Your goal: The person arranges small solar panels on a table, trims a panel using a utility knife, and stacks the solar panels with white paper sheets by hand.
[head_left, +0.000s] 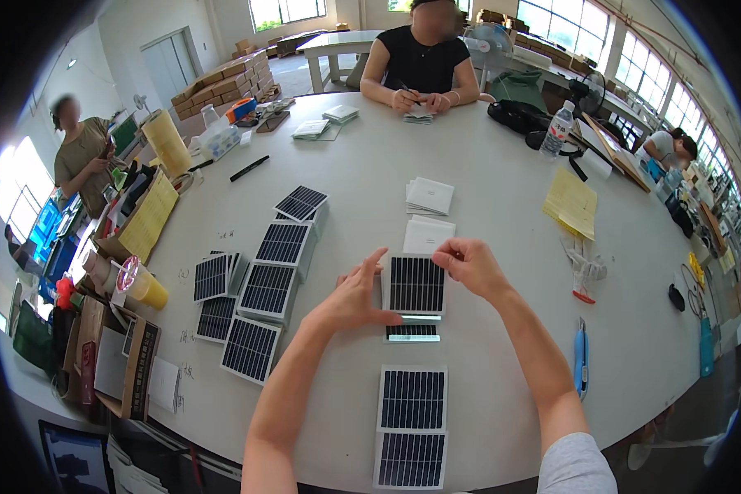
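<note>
My left hand (350,298) and right hand (467,265) pinched the panel's (416,284) opposite edges; its dark face pointed up, stripes running away from me.

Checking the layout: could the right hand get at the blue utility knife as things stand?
Probably yes. The blue utility knife lies alone on the white table beside the right forearm, with nothing between them. But the right hand is pinching the solar panel and would have to let go.
</note>
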The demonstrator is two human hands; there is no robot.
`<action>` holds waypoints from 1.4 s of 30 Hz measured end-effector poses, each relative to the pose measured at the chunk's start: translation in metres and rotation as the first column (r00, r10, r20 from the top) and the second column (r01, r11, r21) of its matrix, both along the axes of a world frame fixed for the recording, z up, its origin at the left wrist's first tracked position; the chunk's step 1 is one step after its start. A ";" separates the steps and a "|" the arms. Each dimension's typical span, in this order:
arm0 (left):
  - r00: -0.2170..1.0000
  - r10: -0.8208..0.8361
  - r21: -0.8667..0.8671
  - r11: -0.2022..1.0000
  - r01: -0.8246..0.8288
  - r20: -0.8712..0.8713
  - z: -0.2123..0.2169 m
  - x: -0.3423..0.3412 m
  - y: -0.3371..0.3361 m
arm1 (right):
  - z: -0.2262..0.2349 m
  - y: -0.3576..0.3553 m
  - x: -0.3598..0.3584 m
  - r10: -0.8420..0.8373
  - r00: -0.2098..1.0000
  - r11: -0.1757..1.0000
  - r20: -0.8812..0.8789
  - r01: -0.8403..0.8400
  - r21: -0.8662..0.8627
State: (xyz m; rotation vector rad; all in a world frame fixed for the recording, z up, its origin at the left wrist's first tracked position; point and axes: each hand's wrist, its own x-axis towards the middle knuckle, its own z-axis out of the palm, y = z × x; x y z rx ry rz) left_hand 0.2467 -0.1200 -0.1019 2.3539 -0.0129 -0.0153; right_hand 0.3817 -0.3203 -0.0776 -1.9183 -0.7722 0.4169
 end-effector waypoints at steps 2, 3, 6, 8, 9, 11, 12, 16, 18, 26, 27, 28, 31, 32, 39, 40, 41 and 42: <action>0.999 0.048 0.025 0.999 -0.048 0.000 -0.003 -0.001 0.002 | 0.010 0.003 -0.002 -0.120 0.991 0.985 0.065 0.110 0.134; 0.999 0.046 0.029 0.999 -0.046 0.002 -0.003 -0.001 0.003 | 0.014 0.003 -0.002 -0.246 0.962 0.942 0.117 0.209 0.263; 1.000 0.003 0.131 0.991 0.000 -0.021 -0.002 0.000 0.006 | -0.007 0.007 0.008 -0.314 0.894 0.913 0.318 0.194 0.358; 1.000 -0.002 0.064 0.998 0.002 -0.007 0.001 -0.001 0.004 | -0.030 0.002 0.019 -0.279 0.786 0.943 0.551 0.116 0.312; 1.000 0.017 0.045 0.999 -0.016 -0.025 0.000 -0.002 0.005 | -0.037 -0.001 0.018 -0.278 0.789 0.941 0.548 0.109 0.320; 1.000 0.012 0.031 0.999 -0.012 0.012 -0.004 -0.003 0.005 | -0.047 -0.001 0.020 -0.173 0.838 0.985 0.517 0.138 0.107; 1.000 0.016 0.037 0.999 -0.016 0.003 -0.001 -0.001 0.002 | -0.038 -0.003 0.017 -0.151 0.890 0.988 0.430 0.149 0.040; 1.000 -0.020 0.017 1.000 0.020 0.023 -0.007 0.001 -0.002 | -0.019 -0.004 0.002 -0.002 0.981 1.000 0.193 0.002 0.003; 0.999 0.043 0.004 0.999 -0.043 -0.013 -0.012 -0.003 0.009 | -0.021 0.012 -0.003 0.025 0.973 1.000 0.231 -0.027 0.002; 1.000 0.003 0.088 0.996 -0.004 0.006 0.000 0.000 -0.002 | -0.005 0.002 0.012 -0.391 0.737 0.905 0.552 0.196 0.379; 1.000 0.018 0.045 0.999 -0.017 -0.012 0.000 0.003 -0.003 | -0.020 0.000 0.018 -0.341 0.730 0.933 0.592 0.183 0.310; 0.999 0.032 0.012 0.999 -0.031 -0.044 0.000 0.001 -0.002 | -0.032 0.001 0.019 -0.285 0.728 0.956 0.623 0.165 0.243; 0.999 0.023 0.022 1.000 -0.023 -0.027 -0.002 0.000 0.000 | -0.039 0.000 0.018 -0.188 0.789 0.982 0.585 0.161 0.098; 0.999 0.025 0.023 0.999 -0.024 -0.026 -0.003 -0.002 0.001 | -0.037 0.001 0.016 -0.183 0.837 0.983 0.516 0.173 0.068; 0.999 0.039 0.037 0.999 -0.039 -0.012 -0.006 -0.002 -0.001 | -0.011 0.004 -0.006 0.016 1.000 1.000 0.001 -0.016 0.003; 0.997 0.066 0.066 0.995 -0.069 0.045 -0.008 0.000 0.001 | -0.003 0.006 -0.009 0.018 1.000 1.000 -0.001 -0.018 0.002; 0.997 0.079 0.119 0.990 -0.081 0.019 -0.013 -0.003 0.002 | 0.006 0.007 -0.013 -0.071 0.997 0.992 -0.033 0.074 0.100; 0.997 0.077 0.115 0.990 -0.079 0.020 -0.012 -0.002 0.001 | 0.012 0.006 -0.013 -0.161 0.984 0.966 -0.070 0.172 0.192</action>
